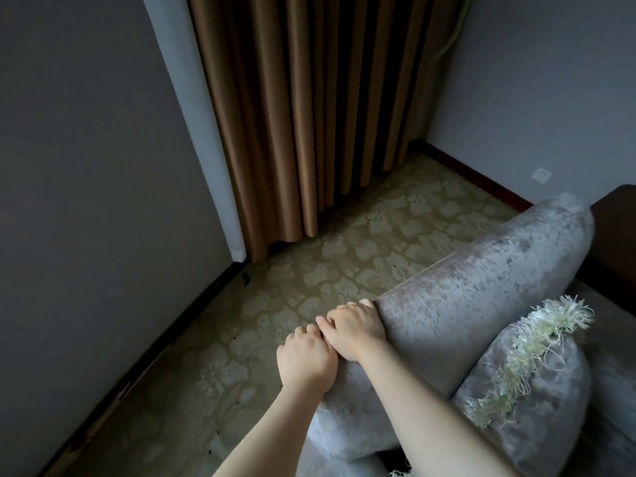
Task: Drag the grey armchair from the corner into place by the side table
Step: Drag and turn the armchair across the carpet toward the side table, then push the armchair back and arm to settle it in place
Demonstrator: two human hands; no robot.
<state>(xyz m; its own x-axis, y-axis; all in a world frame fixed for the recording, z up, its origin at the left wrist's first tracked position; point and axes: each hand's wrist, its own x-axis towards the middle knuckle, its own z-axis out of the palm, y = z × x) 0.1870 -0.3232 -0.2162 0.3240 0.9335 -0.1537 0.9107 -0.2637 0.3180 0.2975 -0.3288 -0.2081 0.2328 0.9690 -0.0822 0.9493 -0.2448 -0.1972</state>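
The grey velvet armchair (481, 280) fills the lower right, its rounded back or arm rail running from the centre up to the right. My left hand (304, 358) and my right hand (352, 330) sit side by side on the near end of that rail, fingers curled over its outer edge and gripping it. A grey cushion with a pale fringe (526, 366) rests on the seat just right of my right forearm. A dark wooden piece of furniture (616, 228), perhaps the side table, shows behind the chair at the right edge.
Brown curtains (309, 115) hang in the corner ahead, reaching the patterned carpet (344, 256). Grey walls with dark skirting close in on the left (86, 201) and right. A wall socket (542, 174) sits low on the right wall.
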